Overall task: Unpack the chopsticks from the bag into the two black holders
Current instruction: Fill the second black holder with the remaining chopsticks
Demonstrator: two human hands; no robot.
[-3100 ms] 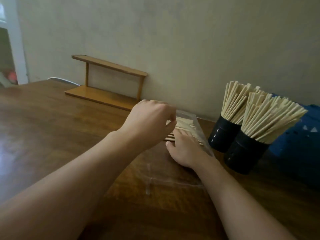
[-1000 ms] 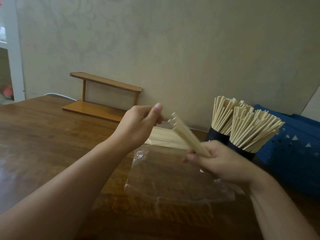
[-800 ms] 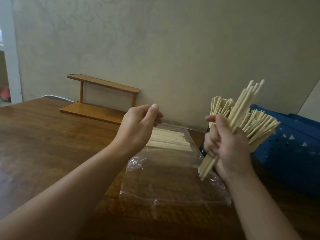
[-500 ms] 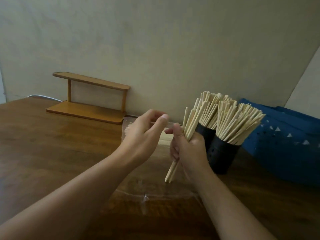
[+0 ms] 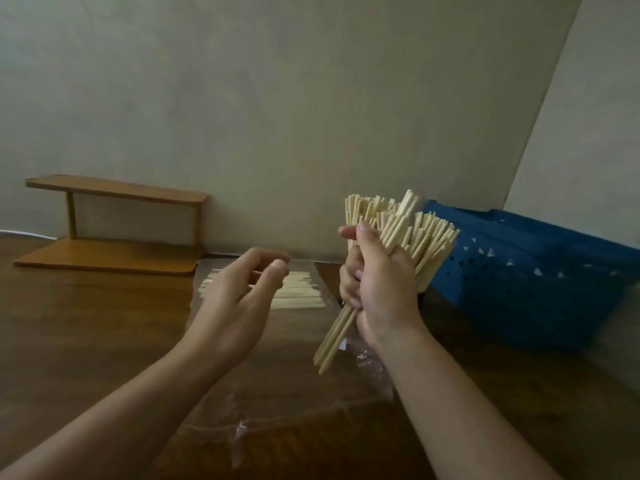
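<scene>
right hand (image 5: 381,292) wrapped round a bundle of chopsticks (image 5: 334,336) | left hand (image 5: 239,299) loosely curled, holding nothing, at 9 o'clock of it | sticks judged light, stiff, slippery; best gripped mid-length | bag (image 5: 294,375) beneath

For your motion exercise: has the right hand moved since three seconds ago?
Yes. The right hand left the bag on the table and rose, gripping chopsticks before the holders' sticks.

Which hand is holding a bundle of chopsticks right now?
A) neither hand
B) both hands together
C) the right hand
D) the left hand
C: the right hand is curled round a bundle of chopsticks held up near the filled holders, while the left hand hangs empty over the plastic bag.
</scene>
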